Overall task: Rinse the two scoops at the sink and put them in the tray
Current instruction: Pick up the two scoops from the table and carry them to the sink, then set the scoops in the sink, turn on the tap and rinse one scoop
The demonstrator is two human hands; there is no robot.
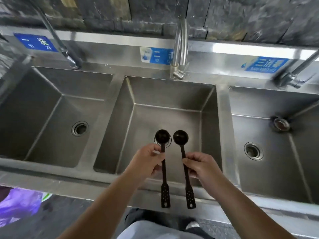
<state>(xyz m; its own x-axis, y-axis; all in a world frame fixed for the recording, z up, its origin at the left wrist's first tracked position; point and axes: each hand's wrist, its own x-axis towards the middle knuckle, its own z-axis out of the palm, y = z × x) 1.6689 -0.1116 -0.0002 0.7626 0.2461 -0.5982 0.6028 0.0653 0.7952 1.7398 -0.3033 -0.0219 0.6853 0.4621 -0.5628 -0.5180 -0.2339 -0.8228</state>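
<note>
Two long-handled black scoops hang side by side over the middle basin of a steel triple sink. My left hand pinches the handle of the left scoop. My right hand pinches the handle of the right scoop. Both bowls point away from me, above the basin's drain, and the perforated handle ends reach past the sink's front rim. The middle faucet stands behind the basin; no water is visible. No tray is in view.
An empty left basin and a right basin with a loose strainer plug flank the middle one, each with its own faucet. Blue labels line the backsplash. A purple bag lies on the floor at lower left.
</note>
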